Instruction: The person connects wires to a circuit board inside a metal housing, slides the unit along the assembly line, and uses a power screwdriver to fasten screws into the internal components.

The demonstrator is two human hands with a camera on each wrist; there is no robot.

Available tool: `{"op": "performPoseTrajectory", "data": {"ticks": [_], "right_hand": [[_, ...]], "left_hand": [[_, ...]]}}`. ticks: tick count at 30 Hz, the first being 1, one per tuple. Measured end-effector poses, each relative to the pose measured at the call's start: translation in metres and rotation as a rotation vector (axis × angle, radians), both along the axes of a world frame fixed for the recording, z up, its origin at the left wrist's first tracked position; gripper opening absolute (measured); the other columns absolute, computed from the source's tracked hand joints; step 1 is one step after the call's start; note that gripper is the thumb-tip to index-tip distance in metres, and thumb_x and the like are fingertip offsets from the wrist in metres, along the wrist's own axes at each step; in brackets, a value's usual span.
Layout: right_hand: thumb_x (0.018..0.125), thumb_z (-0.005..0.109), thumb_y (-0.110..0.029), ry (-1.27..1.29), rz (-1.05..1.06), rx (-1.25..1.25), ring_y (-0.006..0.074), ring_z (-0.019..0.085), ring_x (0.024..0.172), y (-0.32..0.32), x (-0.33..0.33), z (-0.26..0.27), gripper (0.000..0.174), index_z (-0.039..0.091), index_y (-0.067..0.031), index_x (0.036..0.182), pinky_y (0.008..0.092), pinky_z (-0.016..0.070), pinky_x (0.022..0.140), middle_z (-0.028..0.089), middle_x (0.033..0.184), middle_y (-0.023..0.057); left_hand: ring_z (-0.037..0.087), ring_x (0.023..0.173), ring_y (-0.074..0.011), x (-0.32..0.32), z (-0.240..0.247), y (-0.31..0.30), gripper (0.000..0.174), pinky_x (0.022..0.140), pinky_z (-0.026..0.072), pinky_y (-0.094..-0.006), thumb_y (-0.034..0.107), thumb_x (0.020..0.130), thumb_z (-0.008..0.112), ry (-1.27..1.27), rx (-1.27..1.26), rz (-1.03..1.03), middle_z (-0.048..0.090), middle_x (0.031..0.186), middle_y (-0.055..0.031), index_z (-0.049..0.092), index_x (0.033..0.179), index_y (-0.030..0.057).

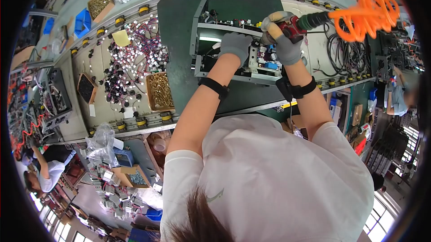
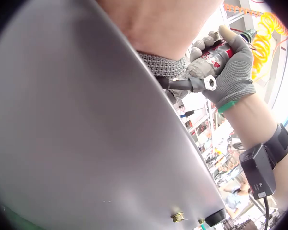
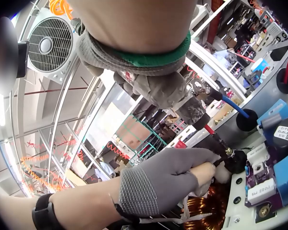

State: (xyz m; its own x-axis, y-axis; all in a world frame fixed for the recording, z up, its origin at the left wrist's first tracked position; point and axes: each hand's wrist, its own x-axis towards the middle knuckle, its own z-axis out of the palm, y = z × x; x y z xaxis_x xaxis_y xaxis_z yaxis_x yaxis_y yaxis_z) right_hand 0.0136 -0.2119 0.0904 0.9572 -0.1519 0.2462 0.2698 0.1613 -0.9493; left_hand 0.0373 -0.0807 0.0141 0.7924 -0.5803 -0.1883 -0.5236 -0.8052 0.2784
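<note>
My gloved right hand [image 1: 283, 35] grips a red air screwdriver [image 1: 292, 28], its green-black end joined to an orange coiled hose [image 1: 366, 10]. My gloved left hand [image 1: 235, 46] reaches into a grey metal chassis [image 1: 233, 76] lying on the green board. In the right wrist view the screwdriver's bit [image 3: 221, 139] points down at a brass-coloured screw [image 3: 229, 152]. The left fingertips [image 3: 221, 172] pinch a small black part [image 3: 237, 162] right there, partly hidden by the glove. Beside them sit a copper coil [image 3: 206, 206] and a purple circuit board [image 3: 264, 179]. A ring terminal [image 2: 210, 83] shows near the left cuff.
Left of the green board [image 1: 179, 22] lie heaped wire connectors [image 1: 139, 48] and a box of brass screws [image 1: 159, 91]. Coiled black cables [image 1: 343, 53] lie to the right. Yellow-black rollers [image 1: 166, 116] line the bench edges. Other people sit and stand farther off.
</note>
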Motion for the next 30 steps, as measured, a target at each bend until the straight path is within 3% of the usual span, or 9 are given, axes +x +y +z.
{"op": "performPoseTrajectory", "data": {"ticks": [1,3,5,13,22,24,30], "right_hand": [[0.074,0.065,0.004,0.000,0.003,-0.001,0.0092,0.053,0.057,0.001,0.000,0.003,0.022,0.057,-0.0010,0.094,0.0217,0.0410,0.047,0.060,0.079,0.0069],[0.077,0.060,-0.001,0.102,0.047,-0.043,0.0134,0.056,0.068,0.002,0.000,0.012,0.015,0.055,-0.0006,0.091,0.0245,0.0453,0.060,0.060,0.079,0.0110],[0.077,0.060,-0.001,0.054,0.043,-0.051,0.0140,0.057,0.069,0.002,0.004,0.010,0.015,0.055,-0.0004,0.091,0.0250,0.0458,0.061,0.060,0.079,0.0110],[0.076,0.060,-0.001,0.089,0.060,-0.058,0.0154,0.058,0.070,0.002,0.005,0.011,0.016,0.055,-0.0001,0.090,0.0265,0.0470,0.062,0.060,0.078,0.0113],[0.076,0.059,-0.002,0.076,0.037,-0.044,0.0146,0.056,0.067,0.003,0.009,0.008,0.013,0.054,-0.0012,0.088,0.0254,0.0457,0.059,0.060,0.077,0.0109],[0.075,0.063,0.004,0.065,0.065,0.079,0.0095,0.049,0.047,0.002,0.012,0.006,0.018,0.057,0.0006,0.091,0.0216,0.0354,0.040,0.058,0.070,0.0075],[0.074,0.064,0.000,0.022,0.083,0.052,0.0085,0.050,0.050,-0.004,0.017,0.001,0.014,0.057,-0.0008,0.087,0.0208,0.0373,0.044,0.059,0.069,0.0069]], "left_hand": [[0.062,0.087,-0.0235,-0.001,-0.001,0.001,0.020,0.073,0.0481,-0.0368,0.014,0.079,0.054,-0.016,-0.039,0.018,0.066,0.088,-0.0046,0.064,0.097,0.0172],[0.061,0.087,-0.0233,-0.004,-0.004,0.005,0.019,0.073,0.0482,-0.0366,0.014,0.079,0.055,-0.035,-0.079,0.040,0.066,0.088,-0.0047,0.064,0.096,0.0168],[0.060,0.086,-0.0227,-0.009,-0.010,0.011,0.018,0.074,0.0483,-0.0353,0.014,0.078,0.058,-0.104,-0.364,0.124,0.065,0.088,-0.0042,0.064,0.095,0.0169],[0.059,0.087,-0.0215,-0.007,-0.010,0.012,0.027,0.076,0.0482,-0.0339,0.013,0.076,0.059,-0.141,-0.342,0.065,0.065,0.092,-0.0011,0.063,0.102,0.0205],[0.059,0.088,-0.0208,-0.008,-0.004,0.010,0.029,0.075,0.0479,-0.0335,0.014,0.079,0.057,-0.098,-0.247,0.063,0.064,0.094,-0.0006,0.061,0.107,0.0214],[0.059,0.088,-0.0209,-0.007,-0.006,0.010,0.029,0.075,0.0478,-0.0336,0.014,0.080,0.057,-0.102,-0.250,0.068,0.064,0.093,-0.0007,0.061,0.107,0.0214],[0.059,0.089,-0.0213,-0.006,-0.002,0.010,0.027,0.077,0.0470,-0.0346,0.015,0.080,0.057,-0.051,-0.226,0.080,0.065,0.094,-0.0021,0.061,0.106,0.0224]]}}
